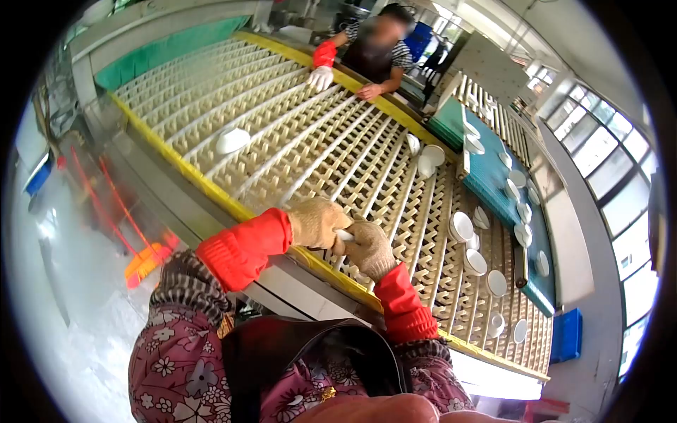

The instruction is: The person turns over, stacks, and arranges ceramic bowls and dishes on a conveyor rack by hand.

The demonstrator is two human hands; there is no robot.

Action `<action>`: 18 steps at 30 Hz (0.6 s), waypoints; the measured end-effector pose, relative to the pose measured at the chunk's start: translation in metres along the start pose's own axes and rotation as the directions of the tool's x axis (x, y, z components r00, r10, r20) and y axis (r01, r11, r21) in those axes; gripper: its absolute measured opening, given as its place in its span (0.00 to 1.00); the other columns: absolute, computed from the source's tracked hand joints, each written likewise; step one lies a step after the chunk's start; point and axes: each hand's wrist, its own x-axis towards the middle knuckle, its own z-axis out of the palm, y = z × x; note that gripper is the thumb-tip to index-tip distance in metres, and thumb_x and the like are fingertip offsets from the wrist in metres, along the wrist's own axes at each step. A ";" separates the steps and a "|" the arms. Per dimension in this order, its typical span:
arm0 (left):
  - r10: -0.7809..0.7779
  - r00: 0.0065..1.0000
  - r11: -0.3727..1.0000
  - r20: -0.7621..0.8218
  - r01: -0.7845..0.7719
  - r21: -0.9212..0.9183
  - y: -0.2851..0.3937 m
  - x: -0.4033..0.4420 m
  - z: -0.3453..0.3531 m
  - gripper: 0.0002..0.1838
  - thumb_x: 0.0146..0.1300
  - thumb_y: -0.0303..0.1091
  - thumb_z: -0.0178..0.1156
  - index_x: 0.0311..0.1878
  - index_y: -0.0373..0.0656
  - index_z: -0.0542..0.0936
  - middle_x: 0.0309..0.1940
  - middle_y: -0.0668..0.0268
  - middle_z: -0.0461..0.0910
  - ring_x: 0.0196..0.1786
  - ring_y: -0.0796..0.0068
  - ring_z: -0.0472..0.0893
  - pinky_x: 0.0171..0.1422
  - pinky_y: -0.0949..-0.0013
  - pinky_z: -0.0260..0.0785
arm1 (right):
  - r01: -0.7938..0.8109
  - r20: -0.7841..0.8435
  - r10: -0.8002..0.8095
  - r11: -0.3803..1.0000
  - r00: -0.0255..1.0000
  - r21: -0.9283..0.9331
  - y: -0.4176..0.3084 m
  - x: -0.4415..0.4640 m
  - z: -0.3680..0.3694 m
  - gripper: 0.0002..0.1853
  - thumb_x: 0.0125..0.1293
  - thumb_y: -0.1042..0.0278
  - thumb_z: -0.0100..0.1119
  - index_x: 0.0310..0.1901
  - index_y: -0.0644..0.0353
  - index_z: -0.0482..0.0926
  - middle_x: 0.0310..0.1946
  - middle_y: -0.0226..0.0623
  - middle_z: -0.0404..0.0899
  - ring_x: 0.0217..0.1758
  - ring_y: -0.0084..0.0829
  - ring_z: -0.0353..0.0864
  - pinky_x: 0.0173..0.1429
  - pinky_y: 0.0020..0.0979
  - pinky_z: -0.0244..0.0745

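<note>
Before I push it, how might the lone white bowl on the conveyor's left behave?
The white bowl may be slippery: it looks smooth. Its curved side could let it rock, though the ribbed conveyor probably resists sliding.

This is a factory floor or large industrial workshop. A broad slatted conveyor (pixel 303 158) with yellow edging fills the middle, and white bowls (pixel 462 227) lie scattered on it, thickest toward four o'clock. At three o'clock a blue-green belt (pixel 497 194) carries more of them beside the slats. Just past twelve o'clock a co-worker (pixel 370 62) in an apron and a red sleeve stands at the far edge, as on a line. Tall multi-paned windows (pixel 610 158) run along the wall near three o'clock; a blue bin (pixel 566 335) sits at four, an orange broom-like tool (pixel 146 264) between eight and nine.
</note>
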 end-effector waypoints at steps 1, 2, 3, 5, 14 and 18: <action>-0.091 0.996 0.991 0.007 0.092 -0.094 -0.001 -0.004 0.005 0.20 0.64 0.55 0.78 0.49 0.52 0.93 0.41 0.54 0.94 0.44 0.43 0.94 0.50 0.45 0.86 | -0.013 0.008 0.014 0.998 1.000 -0.060 0.008 -0.001 0.004 0.12 0.67 0.68 0.85 0.50 0.58 0.97 0.44 0.42 0.95 0.40 0.38 0.92 0.44 0.39 0.86; -0.110 0.990 0.988 -0.088 0.099 -0.117 0.001 -0.004 0.006 0.20 0.64 0.56 0.78 0.48 0.53 0.93 0.40 0.55 0.94 0.42 0.43 0.94 0.50 0.45 0.86 | -0.002 -0.032 0.002 1.000 0.999 -0.003 0.012 0.002 0.007 0.14 0.68 0.69 0.84 0.54 0.59 0.97 0.45 0.41 0.96 0.41 0.35 0.93 0.45 0.37 0.87; -0.126 0.976 0.985 -0.179 0.102 -0.137 0.004 -0.002 0.006 0.19 0.64 0.57 0.78 0.48 0.54 0.92 0.38 0.56 0.94 0.40 0.43 0.94 0.49 0.45 0.86 | 0.009 -0.079 -0.005 0.998 0.997 0.056 0.017 0.004 0.008 0.17 0.69 0.70 0.84 0.58 0.61 0.96 0.47 0.39 0.96 0.43 0.33 0.93 0.47 0.36 0.88; -0.348 0.929 0.904 -0.124 0.298 -0.308 -0.005 0.005 -0.010 0.20 0.70 0.56 0.75 0.54 0.52 0.91 0.50 0.57 0.95 0.50 0.51 0.94 0.56 0.49 0.89 | 0.047 -0.154 -0.026 0.990 0.988 0.136 0.042 -0.003 -0.001 0.17 0.77 0.69 0.79 0.63 0.62 0.95 0.48 0.37 0.97 0.46 0.27 0.92 0.51 0.31 0.89; -0.822 0.227 0.481 -0.522 0.768 -0.422 -0.142 -0.062 -0.073 0.43 0.76 0.67 0.71 0.84 0.50 0.79 0.76 0.50 0.86 0.74 0.55 0.89 0.67 0.50 0.90 | -0.261 -0.446 0.321 0.946 0.836 0.191 0.105 -0.036 -0.058 0.24 0.79 0.56 0.74 0.67 0.64 0.93 0.42 0.39 0.96 0.43 0.24 0.91 0.51 0.33 0.86; -0.888 0.264 0.183 -0.376 0.954 0.237 -0.175 -0.071 -0.053 0.32 0.81 0.59 0.65 0.72 0.42 0.89 0.72 0.46 0.89 0.73 0.50 0.90 0.66 0.47 0.88 | -0.462 -0.499 0.390 0.886 0.774 -0.024 0.109 -0.041 -0.079 0.29 0.73 0.52 0.77 0.67 0.63 0.92 0.53 0.51 0.97 0.54 0.45 0.95 0.63 0.46 0.87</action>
